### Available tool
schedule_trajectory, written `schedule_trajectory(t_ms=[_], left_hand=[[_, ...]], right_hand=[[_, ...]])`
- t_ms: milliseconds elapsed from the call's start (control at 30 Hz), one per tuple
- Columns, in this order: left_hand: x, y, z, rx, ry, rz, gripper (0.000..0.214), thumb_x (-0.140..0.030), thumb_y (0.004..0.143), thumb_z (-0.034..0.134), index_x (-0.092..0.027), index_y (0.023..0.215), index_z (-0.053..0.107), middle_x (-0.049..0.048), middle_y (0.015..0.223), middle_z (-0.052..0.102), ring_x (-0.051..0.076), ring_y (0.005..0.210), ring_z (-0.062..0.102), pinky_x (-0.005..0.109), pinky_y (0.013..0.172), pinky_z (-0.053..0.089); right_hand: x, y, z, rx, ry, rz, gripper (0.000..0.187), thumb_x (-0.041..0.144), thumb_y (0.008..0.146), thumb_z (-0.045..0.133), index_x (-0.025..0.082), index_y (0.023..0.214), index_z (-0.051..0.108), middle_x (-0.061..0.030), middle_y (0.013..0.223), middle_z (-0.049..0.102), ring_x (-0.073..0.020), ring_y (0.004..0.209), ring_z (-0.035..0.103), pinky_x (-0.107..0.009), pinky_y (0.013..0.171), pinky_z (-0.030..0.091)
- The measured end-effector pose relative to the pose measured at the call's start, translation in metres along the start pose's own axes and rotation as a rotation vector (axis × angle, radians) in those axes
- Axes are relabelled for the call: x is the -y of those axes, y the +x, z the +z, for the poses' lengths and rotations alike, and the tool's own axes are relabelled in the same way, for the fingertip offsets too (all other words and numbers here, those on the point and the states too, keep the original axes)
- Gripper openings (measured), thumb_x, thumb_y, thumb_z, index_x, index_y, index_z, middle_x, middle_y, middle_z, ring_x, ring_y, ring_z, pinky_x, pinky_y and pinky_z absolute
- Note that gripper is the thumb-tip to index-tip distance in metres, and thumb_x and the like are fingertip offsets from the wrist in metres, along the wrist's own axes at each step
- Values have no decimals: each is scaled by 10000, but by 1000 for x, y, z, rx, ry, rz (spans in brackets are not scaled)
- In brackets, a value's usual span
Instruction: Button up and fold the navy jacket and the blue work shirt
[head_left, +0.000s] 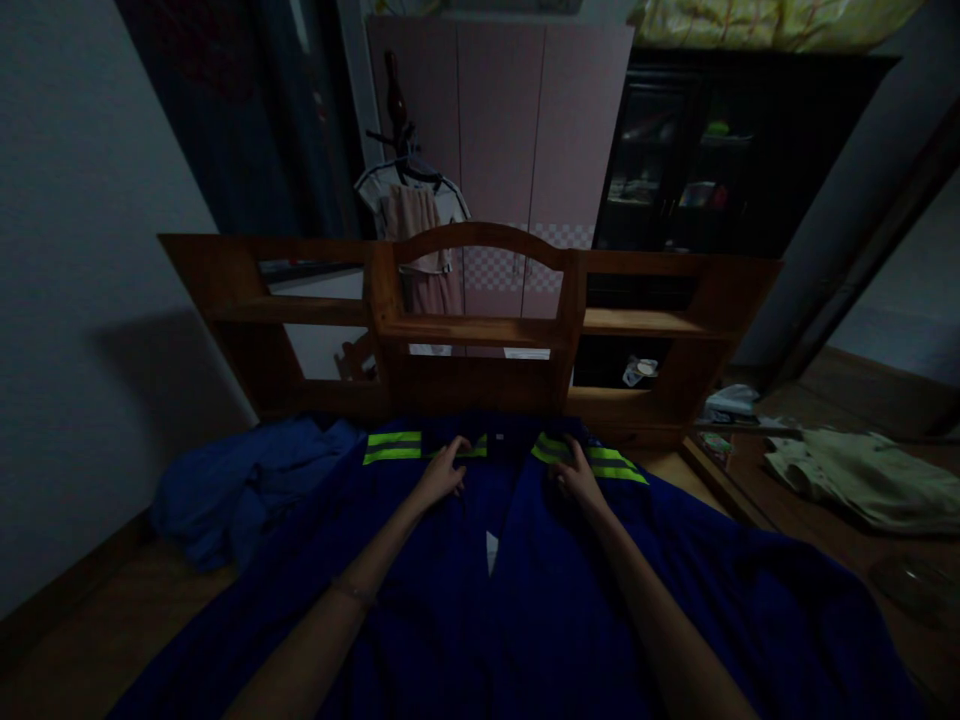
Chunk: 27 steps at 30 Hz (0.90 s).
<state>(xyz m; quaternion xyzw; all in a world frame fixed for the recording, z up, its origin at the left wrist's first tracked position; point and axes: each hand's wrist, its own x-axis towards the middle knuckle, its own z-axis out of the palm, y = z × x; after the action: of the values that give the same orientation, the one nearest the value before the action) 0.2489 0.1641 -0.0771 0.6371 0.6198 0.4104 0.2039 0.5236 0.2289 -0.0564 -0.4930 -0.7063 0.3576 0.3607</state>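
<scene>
A dark blue work jacket (555, 580) with yellow-green reflective bands lies spread out on the bed, its collar end toward the headboard. Its front parts in the middle, where a small white patch (492, 552) shows. My left hand (444, 472) rests on the left chest beside the reflective band (394, 447), fingers partly bent and apart. On the other chest panel, my right hand (576, 478) touches the cloth at the right band (619, 464); its index finger is stretched out, the others curl somewhat. Dim light hides the fingertips' exact contact.
A wooden headboard (472, 328) with shelves stands just beyond the jacket. Crumpled blue cloth (255, 480) lies at left, against the wall side. At right are a bed edge and pale folded cloth (862, 475). Pink wardrobe (499, 120) and dark cabinet (720, 160) stand behind.
</scene>
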Motion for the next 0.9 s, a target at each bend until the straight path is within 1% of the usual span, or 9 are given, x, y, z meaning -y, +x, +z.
schedule_trajectory(t_ms=[67,133,233,300,433,567,667,800,900], left_hand=[[1,7,9,-1,40,16,304,-142,795,491,-190,1085,572,42,926,636,93,521,584,249,569,507],[1,12,16,-10,67,35,279,-157,789,532,-195,1055,609,46,932,643,132,646,621,291,705,512],[0,20,23,-55,113,46,323,-210,792,581,-170,1111,607,99,1033,639,216,917,616,351,881,448],[-1,27,26,-68,133,36,321,-230,787,604,-143,1096,618,125,1067,638,246,1029,581,354,921,416],[-1,40,30,-48,142,-12,237,-220,750,653,-144,973,667,104,1009,679,223,984,611,295,869,435],[1,48,30,-20,146,-74,208,-237,698,704,-149,886,687,89,939,699,214,906,637,270,788,451],[2,51,28,-12,139,-109,218,-224,643,744,-151,840,687,81,893,702,216,878,639,265,755,447],[-3,47,26,-30,73,-103,176,-176,615,749,-160,776,679,57,833,697,203,840,637,261,737,443],[-12,39,26,-72,-22,-96,132,-150,619,737,-160,725,660,46,778,685,191,806,635,262,723,450]], right_hand=[[-4,3,0,12,207,1,716,340,762,506,216,1382,170,46,657,567,-52,343,374,-160,346,311],[-7,6,2,21,337,-44,764,356,730,570,229,1373,177,23,726,591,-66,396,440,-178,378,372],[-11,6,6,-20,201,-191,634,365,760,539,222,1311,260,-50,938,610,-129,601,581,-225,468,467],[-12,5,9,-48,63,-255,470,350,796,491,201,1223,364,-72,999,602,-149,688,600,-233,504,477],[-9,2,12,-44,-91,-312,258,301,827,469,187,1050,532,-47,893,618,-152,713,587,-257,617,468],[-5,0,16,-37,-232,-367,234,272,837,483,210,1037,587,-29,815,612,-164,737,570,-268,686,434],[-1,-2,18,-28,-314,-394,215,243,846,481,227,1018,609,-33,854,615,-168,794,572,-266,728,411],[3,-5,20,-21,-392,-408,211,229,861,472,215,992,637,-62,931,620,-182,854,579,-271,762,396],[4,-5,25,-22,-415,-398,203,228,855,483,196,913,675,-84,894,621,-193,817,587,-285,750,399]])
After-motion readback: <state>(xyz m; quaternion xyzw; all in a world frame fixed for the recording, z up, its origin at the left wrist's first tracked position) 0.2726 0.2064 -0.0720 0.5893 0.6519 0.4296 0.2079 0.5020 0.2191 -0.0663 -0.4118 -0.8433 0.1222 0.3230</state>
